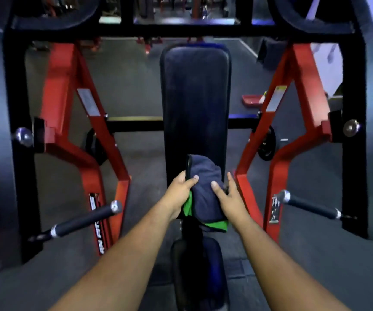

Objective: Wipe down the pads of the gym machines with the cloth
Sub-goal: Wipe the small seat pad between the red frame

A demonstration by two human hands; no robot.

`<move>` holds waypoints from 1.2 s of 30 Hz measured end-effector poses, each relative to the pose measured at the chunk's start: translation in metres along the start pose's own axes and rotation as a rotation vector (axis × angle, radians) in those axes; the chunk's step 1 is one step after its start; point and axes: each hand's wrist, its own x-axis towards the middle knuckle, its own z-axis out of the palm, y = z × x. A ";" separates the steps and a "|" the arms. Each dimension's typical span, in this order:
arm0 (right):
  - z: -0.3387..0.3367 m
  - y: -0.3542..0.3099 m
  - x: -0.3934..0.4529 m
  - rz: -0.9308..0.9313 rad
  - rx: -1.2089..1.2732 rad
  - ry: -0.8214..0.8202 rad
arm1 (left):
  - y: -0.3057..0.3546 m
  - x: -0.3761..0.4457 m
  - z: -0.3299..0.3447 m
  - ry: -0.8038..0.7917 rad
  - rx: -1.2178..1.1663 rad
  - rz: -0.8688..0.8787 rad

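Observation:
A long black back pad runs up the middle of a red and black press machine. Below it sits a smaller black seat pad. A folded dark blue cloth with green edges lies against the lower end of the back pad. My left hand grips the cloth's left side, thumb on top. My right hand holds its right side, thumb pressed on the cloth and fingers spread over the pad's right edge.
Red frame arms stand on both sides of the pad. Black grip handles stick out towards me at left and right. A black crossbar spans the top. Grey rubber floor lies beyond, with other machines far back.

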 end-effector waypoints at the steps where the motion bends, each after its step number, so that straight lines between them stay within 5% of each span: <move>1: 0.000 0.009 -0.008 0.059 0.063 -0.042 | -0.013 -0.007 -0.002 0.002 -0.016 -0.030; 6: -0.001 0.078 -0.045 0.203 0.075 0.050 | -0.111 -0.030 -0.016 0.039 0.076 -0.114; 19: -0.004 0.330 -0.085 0.387 -0.607 0.106 | -0.378 -0.046 -0.008 0.069 0.584 -0.367; 22: 0.003 0.373 -0.080 0.441 -1.124 -0.025 | -0.424 -0.044 -0.012 0.052 0.931 -0.390; 27: 0.037 0.420 -0.063 0.299 -1.247 -0.434 | -0.479 -0.036 -0.027 0.034 1.131 -0.328; 36: 0.027 0.436 -0.036 0.385 -1.218 -0.404 | -0.503 -0.035 -0.031 0.032 1.203 -0.207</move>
